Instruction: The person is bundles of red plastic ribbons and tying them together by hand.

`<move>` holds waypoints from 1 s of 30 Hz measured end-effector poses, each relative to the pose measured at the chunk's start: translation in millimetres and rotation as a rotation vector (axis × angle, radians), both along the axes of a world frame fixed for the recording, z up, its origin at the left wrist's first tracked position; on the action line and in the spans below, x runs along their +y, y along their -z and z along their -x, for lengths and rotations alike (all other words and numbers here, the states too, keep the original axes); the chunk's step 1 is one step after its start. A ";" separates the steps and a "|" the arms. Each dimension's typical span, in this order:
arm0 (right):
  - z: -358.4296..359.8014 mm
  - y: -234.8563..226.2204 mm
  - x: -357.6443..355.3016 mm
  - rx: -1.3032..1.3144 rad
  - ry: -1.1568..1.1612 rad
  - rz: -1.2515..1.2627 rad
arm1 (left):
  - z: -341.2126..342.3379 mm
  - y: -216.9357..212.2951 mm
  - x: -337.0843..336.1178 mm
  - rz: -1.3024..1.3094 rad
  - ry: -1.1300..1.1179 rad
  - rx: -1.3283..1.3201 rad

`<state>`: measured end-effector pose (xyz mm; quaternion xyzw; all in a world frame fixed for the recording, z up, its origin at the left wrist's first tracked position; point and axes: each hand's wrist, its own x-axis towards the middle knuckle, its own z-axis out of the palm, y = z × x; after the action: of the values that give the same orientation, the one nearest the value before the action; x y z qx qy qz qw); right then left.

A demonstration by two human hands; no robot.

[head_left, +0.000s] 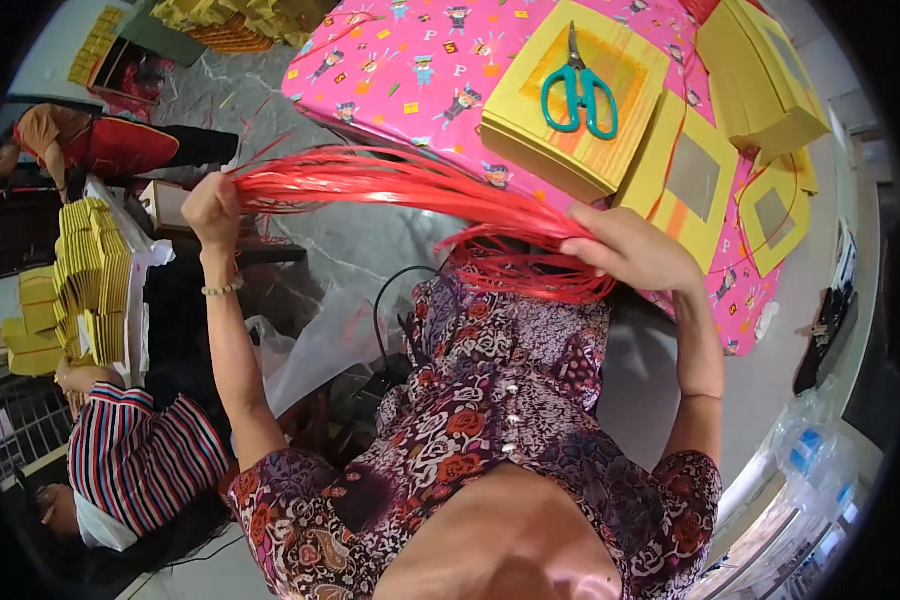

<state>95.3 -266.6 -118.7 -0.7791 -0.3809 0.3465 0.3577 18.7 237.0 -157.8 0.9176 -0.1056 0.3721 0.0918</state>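
From my remote view, I see a bundle of red strands [400,188] stretched between both hands, above the flowered clothing [470,425] and beside the pink-covered table [395,95]. It looks glossy and thin-stranded, pale highlights running along its arch, and it curls into loose loops below the right hand [638,252], whose thumb and fingers pinch it. The left hand [212,212] is clenched around the other end.

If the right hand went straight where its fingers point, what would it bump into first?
The red strands, which the right hand is touching; farther that way, roughly along the bundle, comes the left hand, though depth is unclear.
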 end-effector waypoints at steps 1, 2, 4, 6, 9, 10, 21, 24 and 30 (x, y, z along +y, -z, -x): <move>-0.3 -2.7 -0.7 0.008 -0.011 -0.005 | 7.1 2.2 15.0 -0.030 -0.117 0.024; -0.4 -5.9 -0.9 0.061 0.028 0.014 | 10.1 13.5 22.8 -0.034 -0.128 0.029; 2.4 -1.7 -2.4 0.119 0.077 0.040 | 6.7 22.9 15.8 0.120 -0.066 0.033; 2.5 12.6 -1.5 -0.184 0.013 0.007 | 7.0 25.2 10.4 -0.004 -0.208 0.319; 1.7 15.0 13.2 -0.234 0.015 -0.006 | -12.5 13.4 -37.1 0.273 -0.036 0.180; 2.8 11.8 21.4 -0.234 0.017 -0.004 | -16.2 6.1 -59.7 0.363 0.001 0.145; 9.9 10.9 62.0 -0.224 -0.150 -0.033 | -18.8 13.2 -219.8 0.089 0.674 0.661; 12.3 11.1 46.6 -0.127 -0.138 0.074 | -18.7 26.5 -188.7 -0.031 0.669 0.543; 12.0 26.3 12.7 -0.239 -0.122 0.106 | -15.5 53.9 -79.7 -0.137 0.426 0.419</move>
<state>83.2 -253.9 -145.0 -0.8080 -0.4484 0.2922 0.2463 34.2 157.3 -211.7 0.9356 -0.2994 0.1391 0.1254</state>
